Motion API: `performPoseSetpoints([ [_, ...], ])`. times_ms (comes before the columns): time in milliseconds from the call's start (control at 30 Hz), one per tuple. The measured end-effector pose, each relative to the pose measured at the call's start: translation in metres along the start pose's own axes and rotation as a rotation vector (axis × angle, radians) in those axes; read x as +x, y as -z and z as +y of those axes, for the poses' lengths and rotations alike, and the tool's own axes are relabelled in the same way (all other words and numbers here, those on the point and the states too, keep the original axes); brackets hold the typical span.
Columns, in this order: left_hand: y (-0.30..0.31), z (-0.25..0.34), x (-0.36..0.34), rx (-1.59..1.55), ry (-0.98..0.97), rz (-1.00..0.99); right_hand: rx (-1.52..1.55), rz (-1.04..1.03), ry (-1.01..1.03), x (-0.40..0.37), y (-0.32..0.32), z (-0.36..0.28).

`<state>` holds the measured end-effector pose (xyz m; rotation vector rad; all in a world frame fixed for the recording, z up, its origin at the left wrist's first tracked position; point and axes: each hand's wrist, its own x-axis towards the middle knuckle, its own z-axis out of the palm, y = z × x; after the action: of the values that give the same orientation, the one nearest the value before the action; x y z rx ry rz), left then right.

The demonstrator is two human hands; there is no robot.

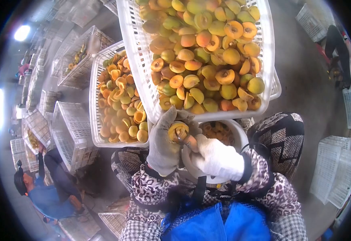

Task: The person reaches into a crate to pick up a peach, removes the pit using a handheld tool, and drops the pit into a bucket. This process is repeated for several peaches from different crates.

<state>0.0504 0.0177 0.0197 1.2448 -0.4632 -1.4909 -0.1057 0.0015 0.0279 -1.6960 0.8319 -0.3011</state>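
Observation:
My left hand (163, 140), in a soiled grey glove, is closed around a peach half (178, 131) with its cut face turned up. My right hand (219, 158), in a white glove, grips a pitting knife by its brownish handle (190, 142). The tool's curved metal end meets the cut face of the fruit. Below both hands stands a white bucket (239, 134) holding brownish pits or scraps, partly hidden by my right hand. Just beyond my hands is a large white crate (156, 114) full of peach halves (225, 76), several with stones showing.
To the left, a second white crate (96, 138) holds hollowed peach halves (121, 100). Further left are stacked crates (73, 136) and a person in blue (49, 199). Crates (336, 168) also stand at the right, with another person (338, 48) at the far right edge.

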Motion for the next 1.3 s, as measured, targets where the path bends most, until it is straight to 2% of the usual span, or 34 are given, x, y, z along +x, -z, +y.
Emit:
performPoseSetpoints([
  [33,-0.003,0.001,0.000,-0.031,0.026,0.081,0.079,-0.093,-0.156,0.003,0.003,0.001],
  [67,-0.004,0.004,0.000,-0.027,0.030,0.079,0.158,-0.186,-0.311,0.003,0.004,0.002],
  [100,-0.004,0.008,-0.001,-0.079,0.086,0.082,-0.007,-0.059,-0.203,0.000,-0.008,0.013],
  [133,-0.004,0.009,-0.001,-0.132,0.140,0.087,-0.004,-0.060,-0.207,-0.003,-0.012,0.013],
  [233,-0.002,0.002,0.001,-0.120,0.095,0.159,-0.193,0.006,-0.130,-0.004,-0.019,0.012],
  [267,-0.003,0.003,0.002,-0.116,0.098,0.161,-0.189,0.006,-0.132,-0.003,-0.017,0.011],
  [333,-0.006,0.006,0.004,-0.071,0.116,0.176,0.002,-0.081,-0.267,0.000,-0.009,0.008],
  [367,-0.008,0.006,0.006,-0.070,0.120,0.174,-0.027,0.016,-0.142,-0.004,-0.015,0.015],
  [433,-0.011,0.005,0.009,-0.007,0.129,0.191,-0.057,0.028,-0.108,-0.005,-0.033,0.036],
  [467,-0.012,0.004,0.009,-0.005,0.129,0.191,-0.086,0.040,-0.072,0.001,-0.027,0.021],
  [500,-0.012,0.003,0.009,0.014,0.125,0.197,-0.049,-0.061,-0.343,0.001,-0.014,0.003],
  [533,-0.013,0.002,0.009,0.037,0.123,0.200,-0.044,-0.056,-0.345,0.004,-0.010,0.008],
  [600,-0.018,-0.001,0.011,0.069,0.102,0.223,0.501,-0.267,-0.372,0.005,-0.011,0.027],
  [633,-0.020,-0.003,0.012,0.091,0.072,0.257,0.125,-0.084,-0.200,0.004,-0.018,0.025],
  [667,-0.018,-0.003,0.013,0.087,0.069,0.257,0.120,-0.086,-0.199,0.002,-0.013,0.026],
  [733,-0.013,-0.003,0.015,0.077,0.118,0.153,0.719,-0.348,-0.514,0.001,0.003,0.022],
  [767,-0.013,-0.003,0.013,0.081,0.115,0.152,0.891,-0.437,-0.567,0.002,0.008,0.024],
  [867,-0.016,-0.006,0.011,0.062,0.130,0.115,0.756,-0.375,-0.499,-0.002,0.007,0.025],
  [900,-0.016,-0.011,0.010,0.090,0.077,0.140,0.740,-0.320,-0.497,-0.003,0.000,0.028],
  [967,-0.009,-0.012,0.011,0.121,0.013,0.175,0.809,-0.384,-0.534,-0.003,-0.001,0.029],
  [1000,-0.004,-0.007,0.013,0.171,0.124,0.091,0.887,-0.435,-0.576,-0.003,-0.001,0.028],
  [1033,0.000,-0.004,0.014,0.219,0.237,0.007,0.958,-0.494,-0.716,0.001,-0.001,0.026],
  [1133,0.003,-0.001,0.007,0.190,0.276,-0.003,1.023,-0.520,-0.647,-0.001,-0.003,0.022],
  [1167,0.001,0.000,0.000,0.113,0.259,0.066,0.886,-0.592,-0.518,0.001,-0.004,0.028],
  [1200,0.019,-0.018,0.008,-0.032,0.243,0.086,0.583,-0.440,-0.377,0.002,-0.016,0.046],
  [1233,0.025,-0.020,0.014,-0.223,0.385,0.124,0.545,-0.495,-0.346,0.004,-0.017,0.048],
  [1267,0.029,-0.016,0.019,-0.421,0.522,0.147,0.302,-0.500,-0.230,0.008,-0.015,0.052],
  [1300,0.034,-0.013,0.016,-0.543,0.458,0.158,0.074,-0.486,-0.113,0.009,-0.013,0.057],
])
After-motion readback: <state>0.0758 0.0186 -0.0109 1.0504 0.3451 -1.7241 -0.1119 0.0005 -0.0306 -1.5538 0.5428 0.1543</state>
